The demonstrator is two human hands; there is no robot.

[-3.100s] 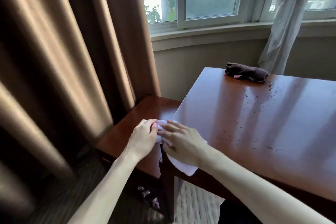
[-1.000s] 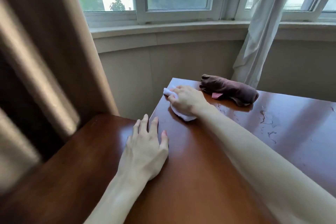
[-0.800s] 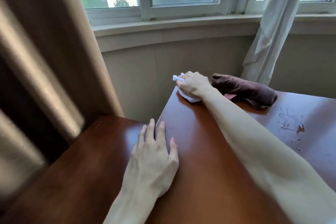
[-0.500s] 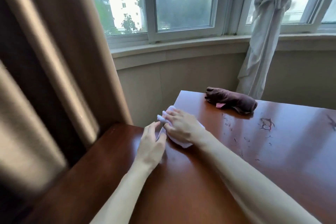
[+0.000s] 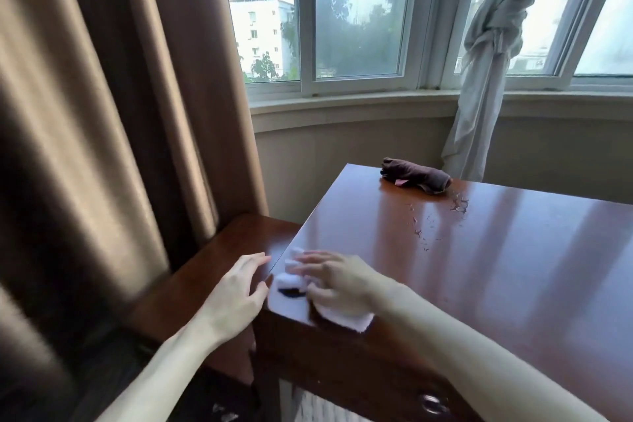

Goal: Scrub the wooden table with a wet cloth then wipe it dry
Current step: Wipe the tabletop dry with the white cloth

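A glossy reddish wooden table [image 5: 496, 267] fills the right half of the head view. My right hand [image 5: 337, 279] lies flat on a white cloth [image 5: 346, 317] at the table's near left corner, fingers stretched out and blurred. My left hand [image 5: 236, 291] hovers just left of that corner, palm down, fingers straight, holding nothing; whether it touches the edge I cannot tell. A rolled dark brown cloth [image 5: 416, 175] lies at the far edge. Water droplets [image 5: 438, 219] are scattered near it.
A lower wooden side table [image 5: 219, 257] adjoins the table's left side. Heavy brown curtains [image 5: 102, 113] hang at the left. A knotted white curtain [image 5: 486, 79] hangs behind the table by the bay window. A drawer knob [image 5: 433, 402] shows on the table's front.
My right hand dragged the white cloth from the far left corner back along the left edge to the near corner. My left hand came off the table top and moved beside it.
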